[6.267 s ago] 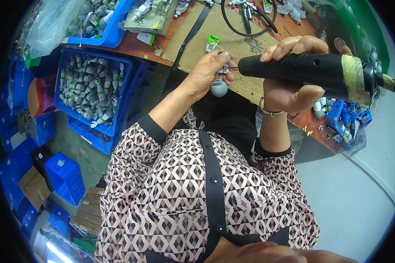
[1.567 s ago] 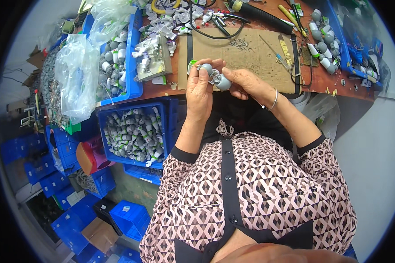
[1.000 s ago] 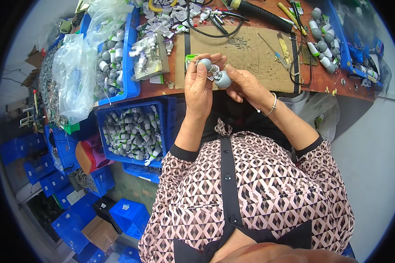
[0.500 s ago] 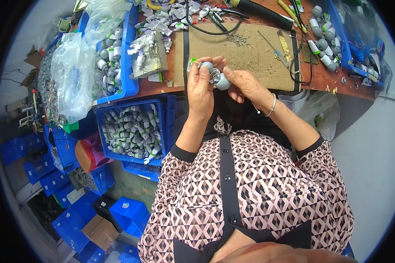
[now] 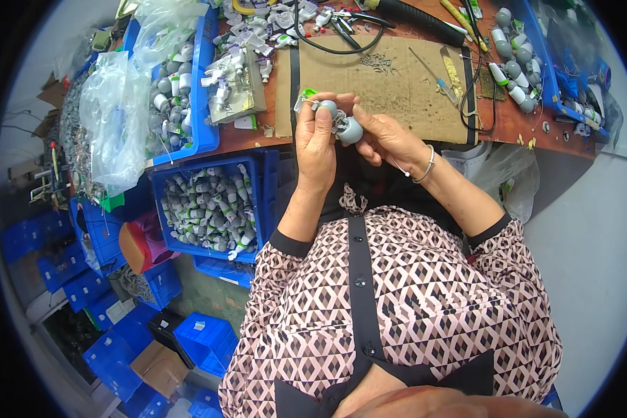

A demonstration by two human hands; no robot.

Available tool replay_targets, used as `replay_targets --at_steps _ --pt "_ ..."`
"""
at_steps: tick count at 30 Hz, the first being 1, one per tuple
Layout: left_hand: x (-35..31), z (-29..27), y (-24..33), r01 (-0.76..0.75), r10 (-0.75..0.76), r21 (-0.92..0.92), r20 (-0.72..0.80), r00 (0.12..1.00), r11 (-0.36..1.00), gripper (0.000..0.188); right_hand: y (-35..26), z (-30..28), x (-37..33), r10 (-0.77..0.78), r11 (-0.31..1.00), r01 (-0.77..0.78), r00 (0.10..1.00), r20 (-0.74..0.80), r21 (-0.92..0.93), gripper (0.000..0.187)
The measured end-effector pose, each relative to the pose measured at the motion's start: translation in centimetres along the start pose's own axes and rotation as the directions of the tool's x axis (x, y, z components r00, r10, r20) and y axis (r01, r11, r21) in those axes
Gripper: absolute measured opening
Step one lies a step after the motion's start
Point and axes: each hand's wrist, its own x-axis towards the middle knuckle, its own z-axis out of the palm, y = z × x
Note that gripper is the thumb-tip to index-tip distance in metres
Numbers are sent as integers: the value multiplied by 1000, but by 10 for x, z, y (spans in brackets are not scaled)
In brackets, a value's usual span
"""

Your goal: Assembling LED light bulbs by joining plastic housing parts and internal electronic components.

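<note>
Both of my hands are held close together just off the table's near edge, over my lap. My left hand (image 5: 316, 152) is closed, its thumb and fingers pinching a small grey rounded shell (image 5: 328, 107). A green-and-white piece (image 5: 306, 97) sticks out above those fingers. Between thumb and fingers of my closed right hand (image 5: 396, 139) is a larger grey, cup-shaped shell (image 5: 351, 131). Small wires or fittings (image 5: 341, 122) show in the gap between the two shells, too fine to make out. A thin white cord (image 5: 398, 167) hangs below my right hand.
A cardboard sheet (image 5: 355, 80) lies on the table, with a thin screwdriver (image 5: 435, 79) and black cable on it. Blue bins (image 5: 207, 90) of grey-and-white parts stand left and below (image 5: 258, 202). More such parts (image 5: 514, 70) lie at right, beside a blue tray (image 5: 547, 76).
Both hands have shifted very slightly left with the shells. The larger shell has turned a little, and my right fingers sit slightly lower. My grip on both pieces holds.
</note>
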Motion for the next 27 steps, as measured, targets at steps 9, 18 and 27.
replay_targets --at_steps 9,18,27 --pt "4 0 -5 -5 1 -41 -89 996 999 30 -7 5 1 -57 996 56 998 -12 -66 61" --pt "4 9 16 23 -22 -55 19 1000 998 31 -33 7 -15 -150 985 162 974 170 -63 49" --pt "5 8 21 53 -46 -55 132 990 997 32 -24 17 -24 -267 960 271 961 71 -65 50"
